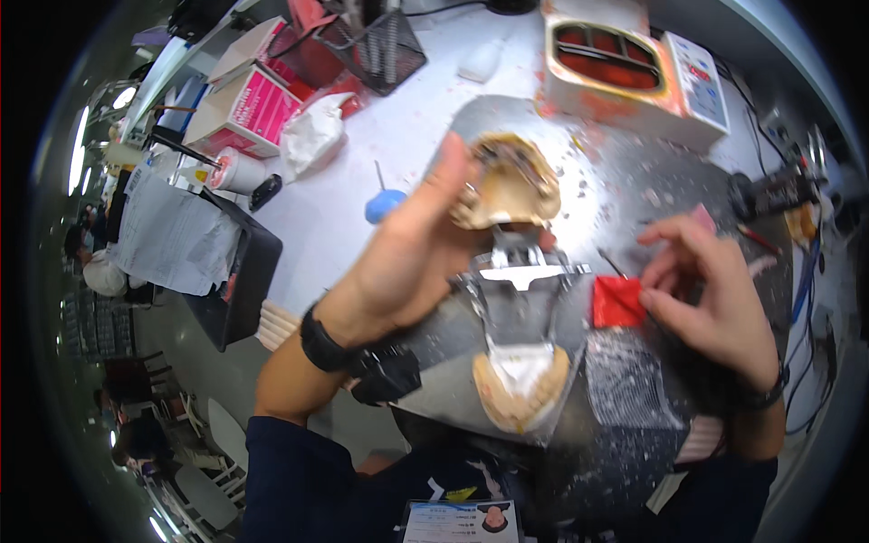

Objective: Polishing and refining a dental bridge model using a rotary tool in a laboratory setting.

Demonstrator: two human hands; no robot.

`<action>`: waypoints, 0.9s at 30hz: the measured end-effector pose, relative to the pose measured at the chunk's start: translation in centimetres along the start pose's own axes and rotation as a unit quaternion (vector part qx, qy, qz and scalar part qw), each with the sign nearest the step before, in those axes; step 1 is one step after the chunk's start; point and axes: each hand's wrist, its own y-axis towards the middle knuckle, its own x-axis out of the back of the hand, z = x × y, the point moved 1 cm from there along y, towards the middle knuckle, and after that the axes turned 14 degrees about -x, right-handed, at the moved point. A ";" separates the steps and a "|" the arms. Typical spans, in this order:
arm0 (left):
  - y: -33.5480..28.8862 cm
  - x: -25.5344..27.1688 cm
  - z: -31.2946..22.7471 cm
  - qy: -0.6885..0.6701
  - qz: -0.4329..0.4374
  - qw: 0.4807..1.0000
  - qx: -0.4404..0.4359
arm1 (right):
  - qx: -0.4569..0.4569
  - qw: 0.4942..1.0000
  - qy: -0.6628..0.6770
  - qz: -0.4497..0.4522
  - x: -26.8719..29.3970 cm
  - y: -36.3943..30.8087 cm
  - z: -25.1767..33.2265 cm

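My left hand [412, 240] holds a metal dental articulator [520, 271], its fingers behind the hinged-up frame and its thumb beside the upper cast. That upper dental cast [509, 185] is yellowish, with metal along the tooth arch. Toward me, the lower cast [520, 385] rests in the other half of the articulator, pale beige with a white middle. My right hand [715, 294] is curled at the right, thumb and fingertips at the edge of a small red square sheet [617, 302]. Below that sheet lies a grey ridged, mesh-like pad [629, 380].
A box-shaped unit with a red-stained basin [606, 59] stands at the back right. A blue lump with a thin pin [385, 206], crumpled tissue [312, 136], a pink-and-white box [244, 113] and a mesh holder [385, 54] are at the left. A black tray [249, 271] overhangs the table edge.
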 end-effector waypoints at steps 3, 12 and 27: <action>0.3 -0.5 -0.9 0.097 0.013 0.993 -0.063 | 0.058 0.998 -0.024 -0.007 -0.1 -0.1 -0.4; 1.7 -1.5 -2.1 0.251 0.144 0.937 -0.193 | 0.083 0.987 -0.130 -0.033 -0.9 0.4 -0.7; 1.4 -1.6 -1.2 0.398 0.318 0.775 -0.374 | -0.036 0.969 0.122 0.214 -0.5 0.0 1.0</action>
